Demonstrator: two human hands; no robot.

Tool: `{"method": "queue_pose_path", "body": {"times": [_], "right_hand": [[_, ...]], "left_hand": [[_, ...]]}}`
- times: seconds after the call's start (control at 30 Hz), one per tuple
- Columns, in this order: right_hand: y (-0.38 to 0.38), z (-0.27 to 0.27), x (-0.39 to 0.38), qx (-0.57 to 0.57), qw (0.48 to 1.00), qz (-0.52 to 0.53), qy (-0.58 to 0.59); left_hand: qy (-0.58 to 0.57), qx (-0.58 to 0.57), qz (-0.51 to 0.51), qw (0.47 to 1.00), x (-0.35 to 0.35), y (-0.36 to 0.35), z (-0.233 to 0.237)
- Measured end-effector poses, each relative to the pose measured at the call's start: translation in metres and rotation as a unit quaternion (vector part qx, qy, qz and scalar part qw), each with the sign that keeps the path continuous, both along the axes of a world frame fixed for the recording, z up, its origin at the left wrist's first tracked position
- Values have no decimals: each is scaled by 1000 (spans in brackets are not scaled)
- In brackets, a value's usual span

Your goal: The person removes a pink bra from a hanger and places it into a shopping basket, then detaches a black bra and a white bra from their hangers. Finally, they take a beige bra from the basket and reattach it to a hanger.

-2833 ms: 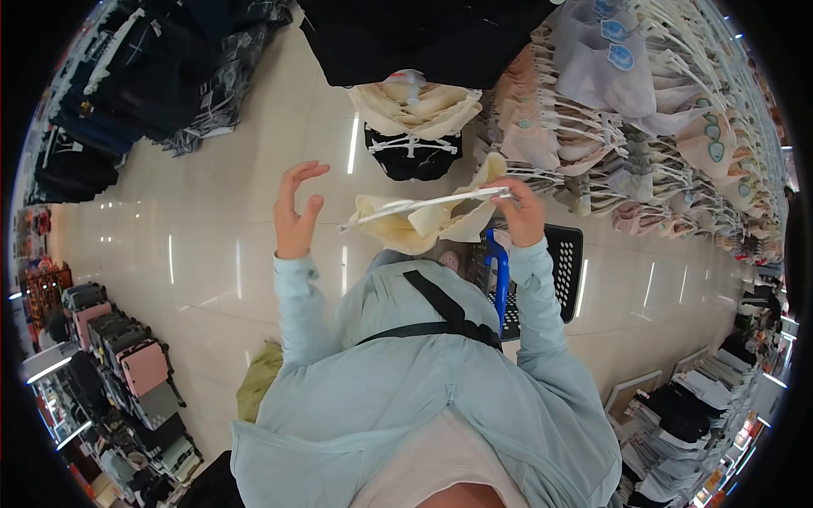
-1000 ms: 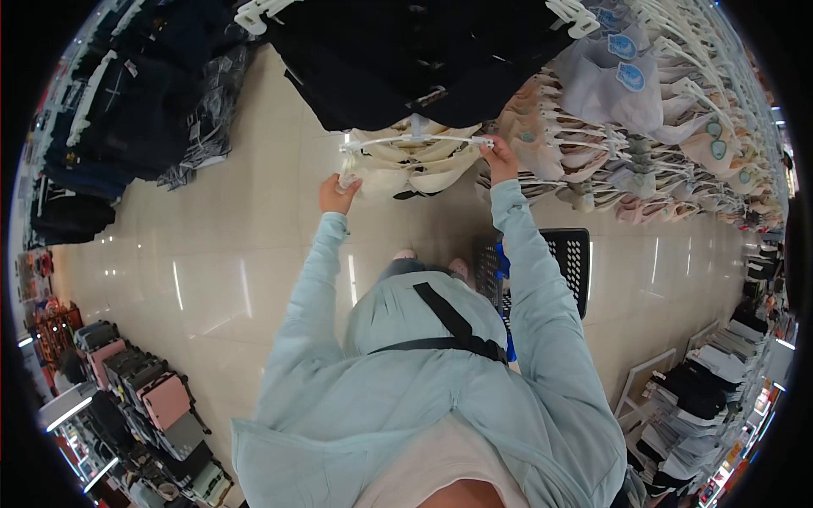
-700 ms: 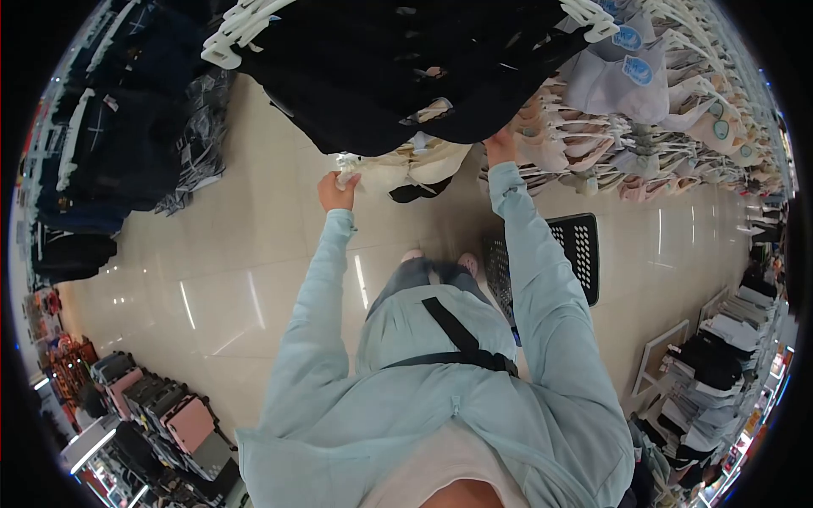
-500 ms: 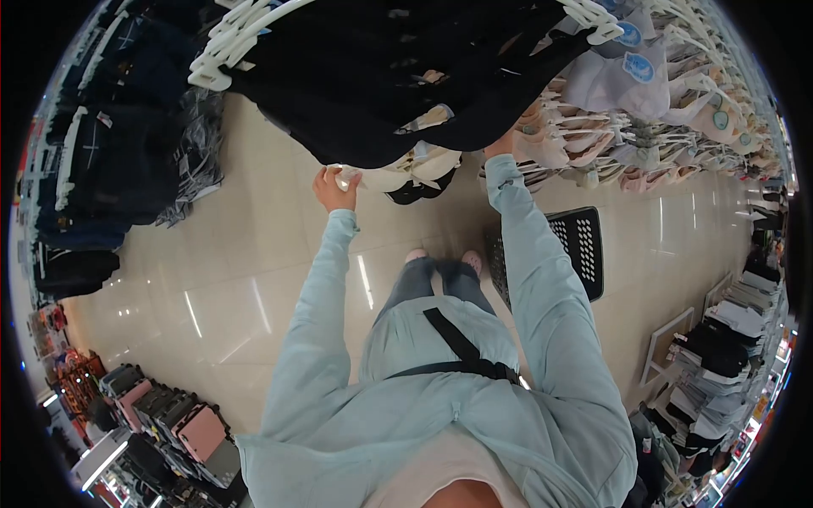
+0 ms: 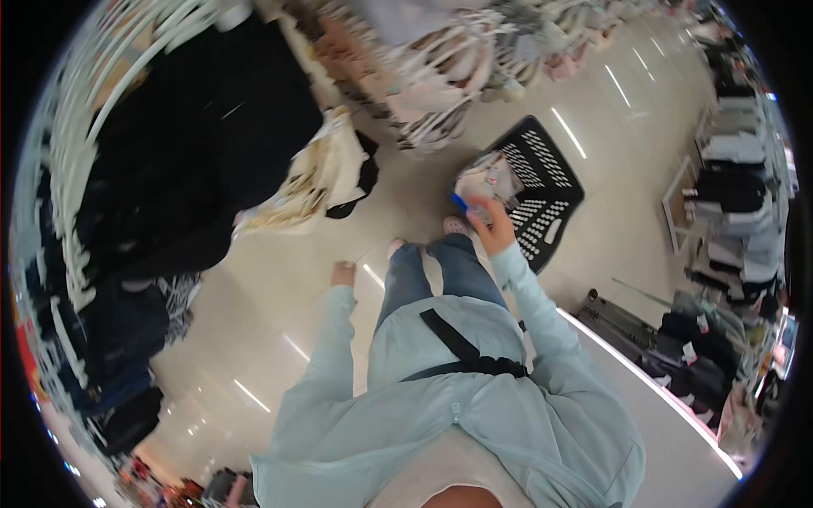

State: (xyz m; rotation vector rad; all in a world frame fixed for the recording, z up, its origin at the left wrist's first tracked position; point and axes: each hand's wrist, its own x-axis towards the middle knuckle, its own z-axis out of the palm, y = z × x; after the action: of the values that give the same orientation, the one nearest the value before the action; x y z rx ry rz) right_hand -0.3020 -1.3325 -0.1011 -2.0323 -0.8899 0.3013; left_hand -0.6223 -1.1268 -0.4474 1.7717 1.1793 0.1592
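My right hand (image 5: 491, 227) is over the near side of a black basket (image 5: 542, 190) with holes in its walls, its fingers bent beside a pale packaged item (image 5: 491, 176) with a blue edge. Whether the fingers grip anything is blurred. My left hand (image 5: 343, 273) hangs low over the floor, small and smeared, its fingers not distinct. Up and to its left are black garments (image 5: 195, 127) on white hangers, with cream garments (image 5: 313, 178) beside them.
Pale pink and white garments (image 5: 440, 68) hang at the top. More clothes (image 5: 737, 195) hang at the right, near a white frame (image 5: 675, 203). A grey surface with a bright edge (image 5: 652, 381) lies at the lower right. Dark clothes (image 5: 127, 339) hang at the left.
Both hands have left the hanging garments. My left hand has dropped lower, and my right hand has come down to the basket. The view has turned, with the black garments now further left.
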Motion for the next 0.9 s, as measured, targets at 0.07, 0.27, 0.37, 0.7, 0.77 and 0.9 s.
{"method": "queue_pose_path", "body": {"times": [0.07, 0.27, 0.37, 0.7, 0.77, 0.9], "right_hand": [[-52, 14, -10, -81, 983, 14, -166], [-152, -21, -29, -170, 985, 32, 13], [-163, -18, 3, -184, 951, 134, 207], [-207, -18, 83, -83, 957, 77, 268], [-213, -31, 103, 3, 946, 9, 324], [-227, -55, 158, 146, 808, -80, 565]], "left_hand": [[-14, -211, -60, 975, 64, -49, 114], [-51, -483, -49, 873, 233, -150, 285], [-68, -456, 54, 886, 289, -184, 305], [-161, -401, 16, 902, 363, -223, 281], [-152, -387, 0, 909, 389, -224, 282], [-98, -380, -30, 919, 433, -226, 284]]}}
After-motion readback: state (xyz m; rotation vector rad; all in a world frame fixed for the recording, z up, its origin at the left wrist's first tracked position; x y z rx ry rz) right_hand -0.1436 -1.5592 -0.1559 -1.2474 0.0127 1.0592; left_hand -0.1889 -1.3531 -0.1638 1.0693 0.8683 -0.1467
